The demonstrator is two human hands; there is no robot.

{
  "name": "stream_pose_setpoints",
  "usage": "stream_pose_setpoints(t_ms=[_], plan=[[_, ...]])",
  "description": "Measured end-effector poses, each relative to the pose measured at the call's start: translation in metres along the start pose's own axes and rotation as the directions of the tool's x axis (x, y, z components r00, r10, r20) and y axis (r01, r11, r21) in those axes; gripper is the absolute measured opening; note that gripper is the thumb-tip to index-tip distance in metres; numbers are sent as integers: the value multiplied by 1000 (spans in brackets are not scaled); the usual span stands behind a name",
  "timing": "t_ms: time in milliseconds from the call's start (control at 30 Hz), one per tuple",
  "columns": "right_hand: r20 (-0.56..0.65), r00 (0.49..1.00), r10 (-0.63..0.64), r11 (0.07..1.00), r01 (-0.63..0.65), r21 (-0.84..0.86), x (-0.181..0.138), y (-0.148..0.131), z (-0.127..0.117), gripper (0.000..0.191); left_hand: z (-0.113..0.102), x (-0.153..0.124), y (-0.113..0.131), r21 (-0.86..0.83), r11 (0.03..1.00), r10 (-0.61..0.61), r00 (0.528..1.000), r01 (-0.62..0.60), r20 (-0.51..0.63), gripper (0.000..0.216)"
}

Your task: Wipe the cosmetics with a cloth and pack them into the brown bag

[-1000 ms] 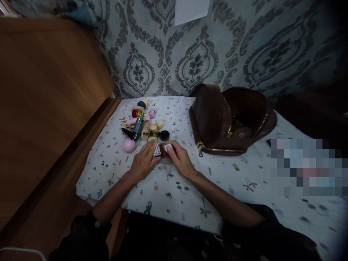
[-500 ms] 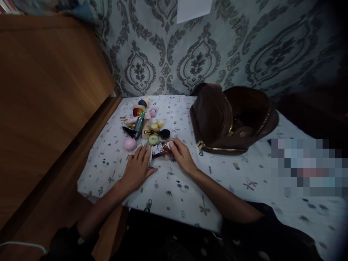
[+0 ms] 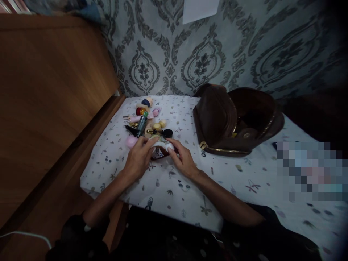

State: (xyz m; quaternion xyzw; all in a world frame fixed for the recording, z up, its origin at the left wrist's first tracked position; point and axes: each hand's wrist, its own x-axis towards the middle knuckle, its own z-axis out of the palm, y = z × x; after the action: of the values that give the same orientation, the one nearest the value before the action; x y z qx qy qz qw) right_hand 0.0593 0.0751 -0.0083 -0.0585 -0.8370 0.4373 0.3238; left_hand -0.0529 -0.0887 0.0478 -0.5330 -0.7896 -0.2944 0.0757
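Note:
A small bottle (image 3: 158,153) with reddish-brown contents, a patterned label and a white cap (image 3: 170,146) lies on its side between my hands, just above the tablecloth. My right hand (image 3: 184,159) pinches it at the cap end. On the other side, my left hand (image 3: 138,159) presses a white tissue-like piece (image 3: 160,144) over the bottle's upper side, fingers closed round it. Just beyond my fingers are a black round lid (image 3: 167,133), a gold-and-black tube (image 3: 154,131) and a pink round item (image 3: 131,141). A green-capped bottle (image 3: 141,124) leans across the pile.
Several small cosmetics, among them a red-and-amber jar (image 3: 140,111) and yellow round pieces (image 3: 160,124), lie farther back. An open brown bag (image 3: 214,119) stands to the right. A wooden cabinet (image 3: 54,72) borders the left side, and a patterned wall is behind.
My left hand has moved from the bottle's base end onto its upper side, bringing the white piece across it. The bottle has turned, hiding most of its label. The view has shifted slightly.

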Motion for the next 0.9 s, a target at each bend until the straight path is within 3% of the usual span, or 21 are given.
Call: stream_pose_setpoints(t_ms=[167, 400, 600, 733, 900], plan=[[23, 998, -59, 998, 59, 30, -4, -1, 0, 44, 14, 8, 8, 107, 994, -11, 997, 3, 73, 35], [17, 995, -100, 992, 98, 73, 1, 0, 0, 34, 11, -18, -25, 15, 989, -150, 980, 150, 132, 36], [49, 996, 69, 959, -80, 270, 2, 2, 4, 36, 12, -28, -30, -55, 989, -132, 986, 138, 103, 35], [110, 986, 126, 914, -159, 374, 1, -2, 4, 42, 13, -21, -15, -23, 993, -111, 992, 112, 53, 37], [131, 969, 212, 877, -247, 413, 2, -5, 5, 42, 20, -19, 6, 106, 994, 3, 999, -7, 43, 41]])
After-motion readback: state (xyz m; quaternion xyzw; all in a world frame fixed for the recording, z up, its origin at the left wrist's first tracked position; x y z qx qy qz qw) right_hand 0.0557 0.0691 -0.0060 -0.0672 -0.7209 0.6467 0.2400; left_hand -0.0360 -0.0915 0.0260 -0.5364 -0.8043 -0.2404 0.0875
